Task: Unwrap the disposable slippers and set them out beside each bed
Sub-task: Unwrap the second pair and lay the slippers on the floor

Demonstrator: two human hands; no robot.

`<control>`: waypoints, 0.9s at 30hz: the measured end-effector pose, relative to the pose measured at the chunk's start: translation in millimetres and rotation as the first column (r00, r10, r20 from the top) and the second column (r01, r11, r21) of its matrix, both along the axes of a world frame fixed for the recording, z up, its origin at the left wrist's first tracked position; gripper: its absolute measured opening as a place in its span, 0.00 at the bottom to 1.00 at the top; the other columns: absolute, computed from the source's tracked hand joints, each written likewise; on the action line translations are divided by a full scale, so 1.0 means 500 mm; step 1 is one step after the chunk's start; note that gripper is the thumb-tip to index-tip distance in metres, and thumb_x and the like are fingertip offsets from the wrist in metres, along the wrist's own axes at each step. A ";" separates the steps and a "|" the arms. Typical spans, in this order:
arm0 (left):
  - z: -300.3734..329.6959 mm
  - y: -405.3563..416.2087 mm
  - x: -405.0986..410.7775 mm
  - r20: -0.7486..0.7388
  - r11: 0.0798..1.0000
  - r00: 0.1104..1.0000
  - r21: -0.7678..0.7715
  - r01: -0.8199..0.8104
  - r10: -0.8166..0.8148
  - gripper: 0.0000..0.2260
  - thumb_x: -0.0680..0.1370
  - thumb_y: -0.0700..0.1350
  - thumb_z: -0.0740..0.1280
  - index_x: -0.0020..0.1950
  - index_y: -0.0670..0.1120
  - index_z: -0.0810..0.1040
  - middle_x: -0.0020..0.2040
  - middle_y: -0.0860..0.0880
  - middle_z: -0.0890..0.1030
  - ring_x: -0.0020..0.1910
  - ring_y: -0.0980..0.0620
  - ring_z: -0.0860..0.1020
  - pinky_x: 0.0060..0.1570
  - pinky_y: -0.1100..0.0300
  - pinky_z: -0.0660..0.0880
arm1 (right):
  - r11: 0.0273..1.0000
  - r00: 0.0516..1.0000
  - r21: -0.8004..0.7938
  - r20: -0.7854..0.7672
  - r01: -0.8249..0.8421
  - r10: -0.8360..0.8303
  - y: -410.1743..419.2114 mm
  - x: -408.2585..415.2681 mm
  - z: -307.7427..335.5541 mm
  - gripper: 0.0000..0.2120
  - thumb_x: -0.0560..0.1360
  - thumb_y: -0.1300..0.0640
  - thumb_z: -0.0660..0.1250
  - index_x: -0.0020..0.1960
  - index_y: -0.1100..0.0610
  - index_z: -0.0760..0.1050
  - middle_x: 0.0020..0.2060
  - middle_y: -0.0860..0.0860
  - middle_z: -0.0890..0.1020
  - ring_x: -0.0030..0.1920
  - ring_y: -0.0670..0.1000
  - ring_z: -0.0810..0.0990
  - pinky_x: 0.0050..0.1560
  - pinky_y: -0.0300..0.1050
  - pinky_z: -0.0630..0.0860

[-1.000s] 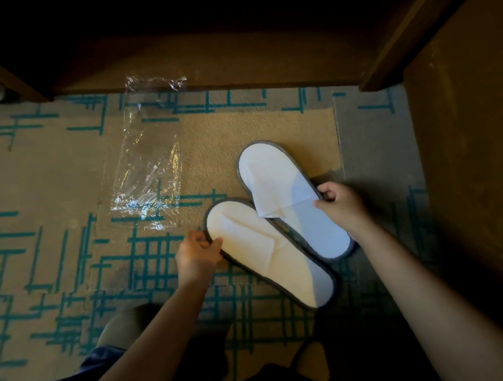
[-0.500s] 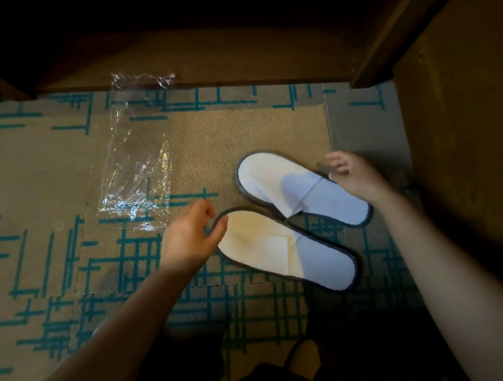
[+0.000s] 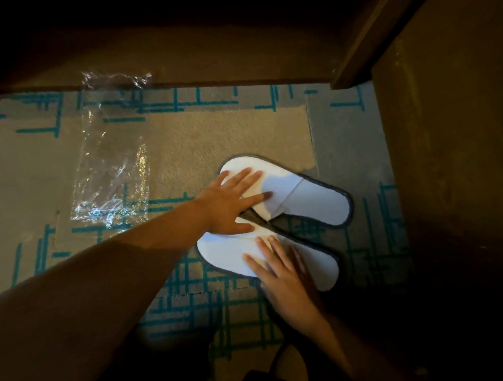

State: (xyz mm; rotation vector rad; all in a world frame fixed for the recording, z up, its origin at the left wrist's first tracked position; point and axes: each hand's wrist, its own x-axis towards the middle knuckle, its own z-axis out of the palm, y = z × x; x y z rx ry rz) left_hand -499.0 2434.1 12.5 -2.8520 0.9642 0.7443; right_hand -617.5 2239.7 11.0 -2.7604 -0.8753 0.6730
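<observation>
Two white disposable slippers with grey rims lie side by side on the carpet, toes to the left. My left hand (image 3: 232, 202) lies flat with spread fingers on the toe of the far slipper (image 3: 310, 198), its thumb reaching the gap between the pair. My right hand (image 3: 284, 274) rests flat, fingers apart, on the near slipper (image 3: 221, 252) and covers its middle. Neither hand grips anything. The empty clear plastic wrapper (image 3: 113, 167) lies flat on the carpet to the left, apart from both hands.
A dark wooden bed base (image 3: 192, 55) runs along the far side of the patterned beige and teal carpet (image 3: 28, 180). A brown wooden piece of furniture (image 3: 448, 141) stands at the right, close to the slippers' heels.
Both hands let go of the slippers' edges and now press flat on top of them. The slippers have turned to lie level and closer together.
</observation>
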 end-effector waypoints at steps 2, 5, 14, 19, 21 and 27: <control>-0.003 0.001 -0.009 0.003 0.999 1.000 0.020 -0.025 0.025 0.33 0.74 0.65 0.52 0.68 0.61 0.32 0.77 0.45 0.36 0.76 0.44 0.37 0.73 0.43 0.43 | 0.996 0.999 -0.083 0.018 -0.036 0.038 -0.029 0.032 -0.002 0.26 0.70 0.43 0.52 0.67 0.43 0.67 0.69 0.51 0.72 0.71 0.55 0.65 0.63 0.58 0.70; -0.002 -0.005 -0.034 0.023 0.986 0.986 0.017 -0.168 0.167 0.31 0.75 0.65 0.49 0.67 0.62 0.30 0.77 0.46 0.36 0.76 0.46 0.38 0.73 0.43 0.47 | 0.995 0.997 -0.070 0.043 -0.066 0.070 -0.068 0.061 -0.005 0.25 0.73 0.44 0.52 0.69 0.43 0.64 0.71 0.51 0.69 0.72 0.55 0.64 0.65 0.60 0.63; 0.011 0.040 -0.104 0.080 0.845 0.847 -0.162 -0.510 0.526 0.40 0.67 0.71 0.48 0.73 0.58 0.38 0.77 0.41 0.40 0.76 0.43 0.41 0.72 0.43 0.49 | 0.845 0.835 0.015 0.149 0.534 -0.530 -0.065 0.060 0.004 0.34 0.70 0.37 0.53 0.73 0.46 0.55 0.76 0.54 0.56 0.74 0.58 0.53 0.66 0.71 0.57; -0.008 0.061 -0.123 0.027 0.903 0.905 -0.097 -0.420 0.424 0.44 0.63 0.74 0.50 0.71 0.59 0.32 0.75 0.44 0.34 0.75 0.46 0.37 0.74 0.42 0.46 | 0.826 0.838 -0.141 0.099 0.546 -0.537 -0.074 0.049 -0.027 0.38 0.67 0.31 0.51 0.74 0.44 0.53 0.76 0.56 0.56 0.75 0.61 0.51 0.66 0.75 0.53; -0.013 0.054 -0.124 0.039 0.919 0.920 -0.082 -0.386 0.390 0.46 0.62 0.75 0.52 0.70 0.60 0.29 0.75 0.44 0.32 0.74 0.47 0.34 0.74 0.40 0.41 | 0.829 0.843 -0.154 0.115 0.538 -0.525 -0.072 0.057 -0.031 0.38 0.67 0.31 0.51 0.74 0.44 0.53 0.76 0.55 0.55 0.75 0.61 0.49 0.66 0.74 0.51; -0.019 0.048 -0.115 0.051 0.953 0.953 -0.056 -0.297 0.300 0.48 0.61 0.76 0.53 0.70 0.60 0.30 0.76 0.46 0.35 0.73 0.50 0.33 0.70 0.43 0.33 | 0.835 0.839 -0.118 0.178 0.538 -0.515 -0.075 0.102 -0.014 0.40 0.66 0.32 0.54 0.74 0.46 0.55 0.76 0.57 0.56 0.75 0.58 0.51 0.67 0.72 0.48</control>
